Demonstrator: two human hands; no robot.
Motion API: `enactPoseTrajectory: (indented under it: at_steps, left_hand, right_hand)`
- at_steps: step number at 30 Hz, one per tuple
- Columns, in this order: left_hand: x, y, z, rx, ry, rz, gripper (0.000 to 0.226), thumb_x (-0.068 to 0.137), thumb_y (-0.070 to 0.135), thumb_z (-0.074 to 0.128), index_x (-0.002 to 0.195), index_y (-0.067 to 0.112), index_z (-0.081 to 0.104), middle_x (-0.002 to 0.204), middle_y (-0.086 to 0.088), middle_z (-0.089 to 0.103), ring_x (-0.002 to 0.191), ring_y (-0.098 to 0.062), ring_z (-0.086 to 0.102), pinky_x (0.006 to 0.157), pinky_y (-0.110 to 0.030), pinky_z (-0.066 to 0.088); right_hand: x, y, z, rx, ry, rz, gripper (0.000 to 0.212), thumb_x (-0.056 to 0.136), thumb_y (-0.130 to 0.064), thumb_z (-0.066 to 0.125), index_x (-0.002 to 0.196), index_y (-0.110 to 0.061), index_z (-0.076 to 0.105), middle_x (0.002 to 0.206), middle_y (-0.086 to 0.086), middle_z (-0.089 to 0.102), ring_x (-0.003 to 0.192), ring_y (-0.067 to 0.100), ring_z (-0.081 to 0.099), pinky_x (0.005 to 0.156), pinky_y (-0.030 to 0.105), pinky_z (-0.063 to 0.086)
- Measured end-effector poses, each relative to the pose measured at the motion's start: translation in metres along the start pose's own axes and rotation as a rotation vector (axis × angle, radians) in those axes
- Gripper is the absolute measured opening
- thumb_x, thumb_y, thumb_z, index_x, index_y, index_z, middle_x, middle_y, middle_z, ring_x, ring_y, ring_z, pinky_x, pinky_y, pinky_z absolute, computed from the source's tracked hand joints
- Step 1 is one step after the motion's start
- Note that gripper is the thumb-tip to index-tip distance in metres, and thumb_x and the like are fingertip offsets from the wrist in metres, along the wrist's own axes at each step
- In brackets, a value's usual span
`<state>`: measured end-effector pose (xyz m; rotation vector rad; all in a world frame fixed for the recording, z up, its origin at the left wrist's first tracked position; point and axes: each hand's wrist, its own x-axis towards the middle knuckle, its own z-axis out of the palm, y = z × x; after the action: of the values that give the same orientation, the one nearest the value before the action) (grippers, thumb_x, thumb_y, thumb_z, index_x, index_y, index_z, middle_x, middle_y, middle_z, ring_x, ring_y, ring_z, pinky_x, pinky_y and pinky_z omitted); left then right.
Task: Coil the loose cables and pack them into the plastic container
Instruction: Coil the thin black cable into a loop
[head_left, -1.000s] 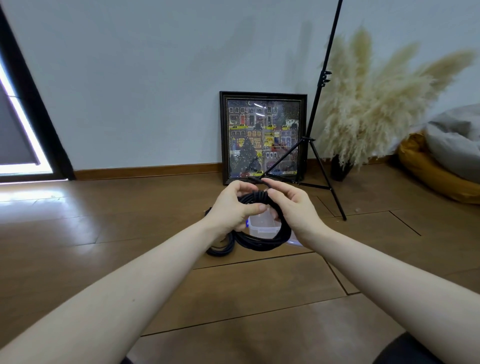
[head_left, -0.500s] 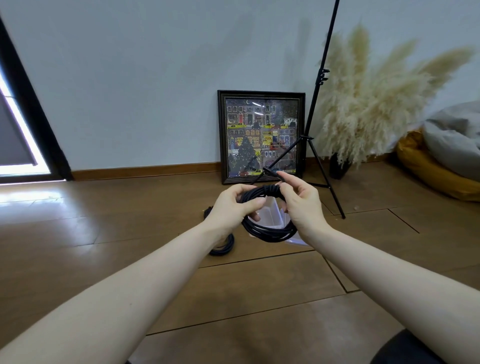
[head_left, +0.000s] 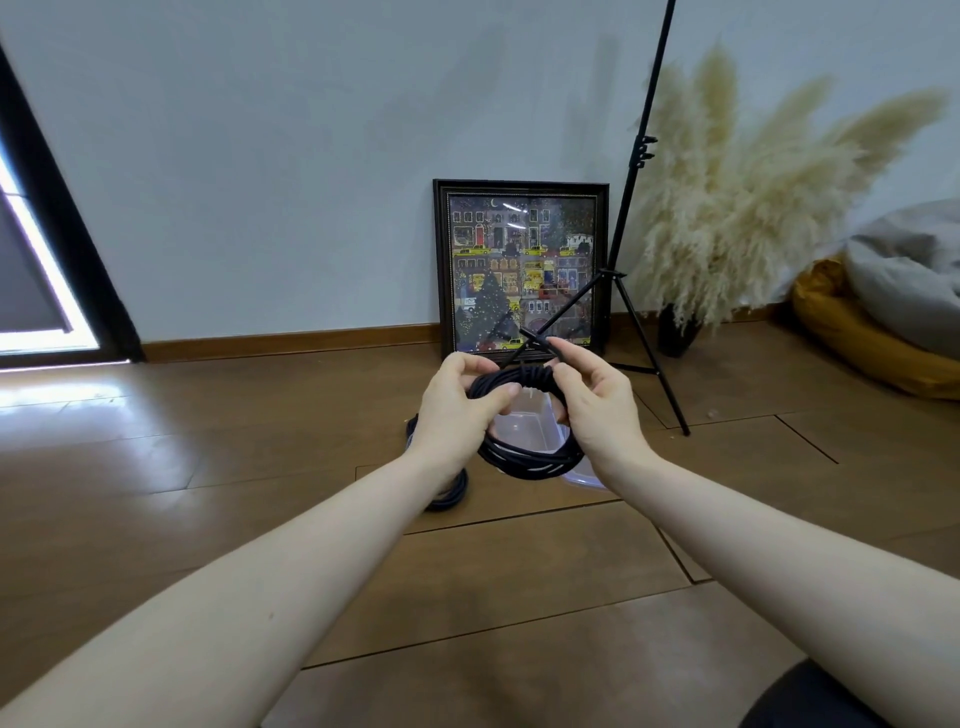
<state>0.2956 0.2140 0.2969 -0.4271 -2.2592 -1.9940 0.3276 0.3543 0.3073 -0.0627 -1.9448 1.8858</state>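
While the left hand (head_left: 457, 410) grips the coiled cable (head_left: 524, 457) just above the container (head_left: 582, 475), the right hand (head_left: 597, 405) pinches its loose end (head_left: 535, 338), pointing up and away over the coil's top.

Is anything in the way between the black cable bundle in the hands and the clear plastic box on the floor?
Nothing visible blocks it. The coiled black cable, held by the left hand and right hand, is right in front of the open clear plastic box, with no lid seen on it.
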Motion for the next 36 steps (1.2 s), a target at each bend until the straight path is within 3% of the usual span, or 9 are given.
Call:
enactPoseTrajectory:
  at_steps: [4, 8, 13, 17, 22, 28, 36]
  left_hand:
    - [0.0006, -0.0006, 0.0010, -0.010, 0.109, -0.040, 0.035, 0.081, 0.020, 0.081, 0.097, 0.022, 0.049, 0.102, -0.013, 0.070, 0.063, -0.018, 0.062, 0.069, -0.040, 0.054]
    - [0.0008, -0.0026, -0.0002, 0.012, 0.159, -0.058, 0.038, 0.077, 0.027, 0.084, 0.093, 0.022, 0.051, 0.100, -0.012, 0.071, 0.070, -0.025, 0.064, 0.079, -0.049, 0.056]
    - [0.0002, -0.0033, 0.0000, 0.070, 0.182, 0.020, 0.032, 0.075, 0.028, 0.085, 0.084, 0.025, 0.054, 0.089, -0.009, 0.071, 0.069, -0.025, 0.061, 0.068, -0.043, 0.053]
    - [0.0020, -0.0051, -0.0029, 0.134, 0.135, 0.082, 0.029, 0.077, 0.026, 0.084, 0.080, 0.026, 0.055, 0.085, -0.007, 0.068, 0.072, -0.026, 0.059, 0.070, -0.043, 0.051]
    - [0.0047, -0.0057, -0.0048, 0.250, 0.045, 0.065, 0.025, 0.081, 0.031, 0.081, 0.086, 0.012, 0.066, 0.079, -0.003, 0.070, 0.071, -0.015, 0.060, 0.067, -0.028, 0.045]
    - [0.0025, -0.0020, -0.0055, 0.376, -0.070, 0.058, 0.035, 0.073, 0.028, 0.087, 0.088, 0.009, 0.061, 0.076, 0.007, 0.062, 0.066, -0.008, 0.054, 0.055, -0.013, 0.038]
    - [-0.0005, -0.0019, -0.0057, 0.362, 0.020, 0.148, 0.026, 0.083, 0.035, 0.079, 0.077, 0.013, 0.064, 0.067, 0.007, 0.061, 0.061, -0.006, 0.052, 0.055, -0.016, 0.037]
  right_hand:
    - [0.0010, 0.0013, 0.0023, 0.005, 0.008, -0.023, 0.028, 0.100, -0.007, 0.049, 0.119, -0.024, 0.060, 0.082, -0.008, 0.066, 0.049, 0.002, 0.046, 0.059, 0.022, 0.044]
    - [0.0016, 0.0026, 0.0034, 0.006, 0.005, -0.020, 0.029, 0.100, -0.006, 0.049, 0.123, -0.021, 0.060, 0.072, -0.009, 0.063, 0.045, 0.003, 0.044, 0.050, 0.017, 0.041]
    - [0.0010, 0.0025, 0.0022, -0.002, -0.016, -0.026, 0.031, 0.100, -0.005, 0.047, 0.126, -0.017, 0.060, 0.072, -0.009, 0.063, 0.046, 0.004, 0.044, 0.050, 0.017, 0.042]
    - [0.0003, 0.0030, 0.0013, 0.014, -0.021, -0.021, 0.031, 0.100, -0.005, 0.046, 0.126, -0.016, 0.059, 0.064, -0.010, 0.061, 0.046, 0.003, 0.044, 0.050, 0.016, 0.041]
    - [-0.0002, 0.0050, 0.0012, 0.006, -0.026, 0.003, 0.031, 0.101, -0.005, 0.045, 0.126, -0.017, 0.059, 0.079, -0.006, 0.063, 0.049, 0.001, 0.046, 0.051, 0.016, 0.041]
    - [-0.0006, 0.0066, 0.0005, -0.038, -0.055, 0.002, 0.032, 0.102, -0.005, 0.042, 0.127, -0.017, 0.058, 0.083, -0.008, 0.062, 0.051, -0.002, 0.048, 0.056, 0.014, 0.041]
    - [0.0010, 0.0064, 0.0010, -0.038, -0.097, 0.031, 0.033, 0.101, -0.002, 0.038, 0.121, -0.020, 0.059, 0.088, -0.005, 0.062, 0.050, 0.004, 0.045, 0.053, 0.018, 0.042]
